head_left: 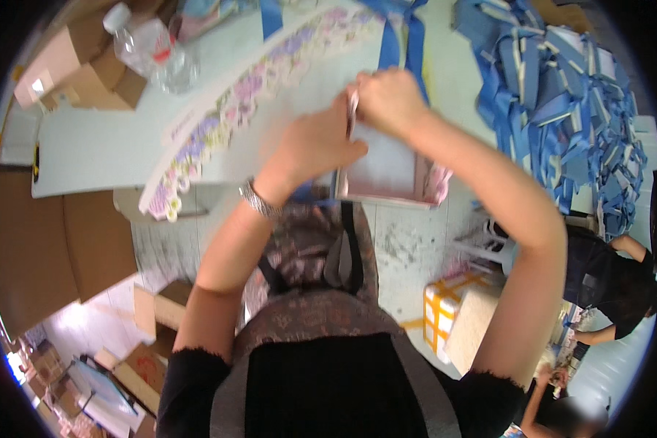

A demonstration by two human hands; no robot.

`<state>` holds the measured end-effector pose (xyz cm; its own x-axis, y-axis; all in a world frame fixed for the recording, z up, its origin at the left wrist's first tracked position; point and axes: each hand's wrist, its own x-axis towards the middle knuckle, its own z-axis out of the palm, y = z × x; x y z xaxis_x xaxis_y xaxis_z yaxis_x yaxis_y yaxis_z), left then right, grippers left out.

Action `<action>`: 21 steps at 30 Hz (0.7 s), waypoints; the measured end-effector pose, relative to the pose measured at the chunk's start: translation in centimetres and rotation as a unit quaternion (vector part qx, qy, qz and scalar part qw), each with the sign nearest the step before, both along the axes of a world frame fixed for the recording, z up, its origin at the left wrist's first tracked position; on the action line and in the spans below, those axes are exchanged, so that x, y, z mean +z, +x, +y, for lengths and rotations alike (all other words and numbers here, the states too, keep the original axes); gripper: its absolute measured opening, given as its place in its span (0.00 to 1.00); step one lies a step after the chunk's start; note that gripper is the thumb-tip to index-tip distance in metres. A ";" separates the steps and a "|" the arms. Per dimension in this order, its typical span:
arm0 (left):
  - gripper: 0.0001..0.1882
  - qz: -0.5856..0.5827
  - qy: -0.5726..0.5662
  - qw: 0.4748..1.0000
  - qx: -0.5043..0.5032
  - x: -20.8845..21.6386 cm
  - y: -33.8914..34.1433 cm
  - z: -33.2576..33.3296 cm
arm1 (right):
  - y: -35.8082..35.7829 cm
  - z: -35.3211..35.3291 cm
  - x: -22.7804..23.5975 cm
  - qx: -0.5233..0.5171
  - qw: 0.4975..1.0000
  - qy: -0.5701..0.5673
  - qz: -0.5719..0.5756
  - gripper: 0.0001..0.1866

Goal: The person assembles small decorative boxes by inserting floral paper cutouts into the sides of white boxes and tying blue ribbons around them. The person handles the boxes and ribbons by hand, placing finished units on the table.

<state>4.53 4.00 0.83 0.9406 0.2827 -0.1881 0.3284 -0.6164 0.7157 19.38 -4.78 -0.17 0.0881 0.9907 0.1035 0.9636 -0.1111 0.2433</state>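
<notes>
A pink-edged box (pixel 383 195) sits at the near edge of the bench (pixel 87 157). The blurred left hand (pixel 314 146) is by its left side, its grip impossible to tell; the right hand (pixel 388 101) is clamped on its far left corner. Beyond, left, curves a floral strip (pixel 247 89), then a clear bottle (pixel 155 52).

The left hand (pixel 315 146) and right hand (pixel 393 101) meet at a pink-edged box (pixel 388 166) — left of it, a floral strip (pixel 247 87).
</notes>
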 end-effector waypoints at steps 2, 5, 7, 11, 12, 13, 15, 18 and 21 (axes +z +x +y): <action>0.29 -0.021 -0.059 0.998 0.014 -1.3 0.1 0.2 | -0.2 -0.5 1.7 -0.012 0.993 0.025 0.116 0.26; 0.32 -0.062 -0.060 0.995 0.053 -2.4 -0.7 0.7 | 0.5 -3.4 5.1 -0.133 0.917 0.185 0.328 0.32; 0.31 -0.021 -0.142 0.988 0.061 -1.4 -1.2 0.7 | 2.9 -8.4 3.8 -0.257 0.818 0.249 0.450 0.32; 0.26 -0.050 -0.241 0.964 0.095 -1.7 -1.3 1.5 | 1.4 -18.1 -2.6 -0.298 0.568 0.177 0.747 0.40; 0.26 -0.066 -0.253 0.958 0.116 -2.0 -1.1 1.5 | -1.5 -18.2 -2.8 -0.243 0.485 0.214 0.812 0.41; 0.25 -0.080 -0.257 0.954 0.135 -2.1 -0.6 1.4 | -3.5 -17.7 -2.9 -0.168 0.482 0.241 0.825 0.41; 0.27 -0.080 -0.188 0.972 0.119 -0.6 1.3 1.1 | -6.0 -14.9 -0.7 -0.092 0.542 0.308 0.777 0.46; 0.32 -0.259 -0.136 0.953 0.082 0.3 6.0 0.5 | -2.0 -10.6 1.1 -0.224 0.492 0.456 0.707 0.40; 0.36 -0.334 -0.338 0.876 0.076 3.4 8.1 0.3 | 6.3 -8.6 1.6 -0.171 0.344 0.530 0.756 0.26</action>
